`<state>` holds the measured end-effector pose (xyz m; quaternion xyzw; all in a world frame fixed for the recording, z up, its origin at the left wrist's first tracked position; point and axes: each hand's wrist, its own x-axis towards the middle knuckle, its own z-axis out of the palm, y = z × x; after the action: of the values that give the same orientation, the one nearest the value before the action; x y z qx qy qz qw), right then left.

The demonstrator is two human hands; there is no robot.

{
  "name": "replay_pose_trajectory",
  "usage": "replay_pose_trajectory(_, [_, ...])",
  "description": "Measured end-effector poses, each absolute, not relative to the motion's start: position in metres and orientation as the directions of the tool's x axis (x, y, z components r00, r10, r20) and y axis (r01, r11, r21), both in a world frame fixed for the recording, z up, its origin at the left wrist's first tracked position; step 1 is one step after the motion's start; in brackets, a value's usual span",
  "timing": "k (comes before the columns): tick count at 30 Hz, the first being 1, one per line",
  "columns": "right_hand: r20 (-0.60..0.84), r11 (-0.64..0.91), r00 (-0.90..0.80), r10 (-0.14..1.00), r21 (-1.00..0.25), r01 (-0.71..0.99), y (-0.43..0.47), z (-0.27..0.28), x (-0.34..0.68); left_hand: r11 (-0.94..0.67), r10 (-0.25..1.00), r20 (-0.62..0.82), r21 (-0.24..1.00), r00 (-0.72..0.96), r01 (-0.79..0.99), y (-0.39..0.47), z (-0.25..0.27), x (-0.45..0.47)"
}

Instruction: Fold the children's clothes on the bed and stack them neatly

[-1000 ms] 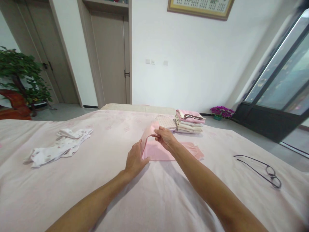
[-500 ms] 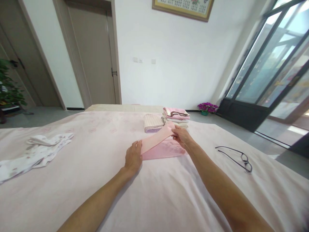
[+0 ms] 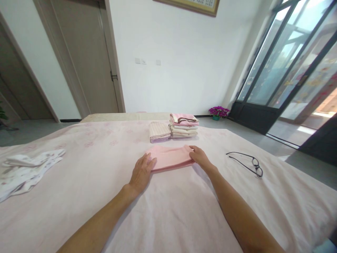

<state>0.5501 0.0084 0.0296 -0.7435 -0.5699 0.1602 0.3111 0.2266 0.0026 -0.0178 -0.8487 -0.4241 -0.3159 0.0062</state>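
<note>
A pink folded cloth (image 3: 171,158) lies as a flat strip on the bed sheet in front of me; what garment it is, I cannot make out. My left hand (image 3: 143,170) rests on its left end, fingers stretched out and flat on the fabric. At the other end, my right hand (image 3: 200,158) pinches the corner between thumb and fingers. Just behind the cloth sit a striped folded garment (image 3: 159,130) on top of a purple one, and a stack of folded clothes (image 3: 183,126) with a pink and white piece on top.
Black-framed glasses (image 3: 254,165) lie on the pale pink bed sheet (image 3: 173,211) to the right. A crumpled white patterned garment (image 3: 28,172) is at the far left. Beyond the bed are a white wall, doors and a pot of purple flowers (image 3: 219,111).
The raised upper layer of the pink cloth has come down, leaving a narrower flat strip. My right hand has lowered with it. The view has turned slightly right.
</note>
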Motion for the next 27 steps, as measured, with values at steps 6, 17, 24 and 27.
replay_pose_trajectory(6, [0.095,-0.207,0.277,0.956,-0.449,0.869,0.006,0.025,0.554,-0.749,0.627,0.506,0.185,0.592,0.636,0.005,-0.019,0.221])
replay_pose_trajectory(17, [0.163,-0.223,0.275,0.948,-0.276,0.935,-0.001,0.025,0.552,-0.760,0.648,0.345,0.239,0.679,0.604,0.002,-0.008,0.212])
replay_pose_trajectory(24, [0.013,-0.289,0.336,0.942,-0.478,0.829,0.016,0.014,0.583,-0.330,0.944,0.222,0.569,0.245,0.754,0.025,0.016,0.205])
replay_pose_trajectory(27, [-0.028,-0.306,0.331,0.943,-0.456,0.836,0.022,0.013,0.582,-0.217,0.974,0.196,0.677,0.112,0.704,0.046,0.013,0.209])
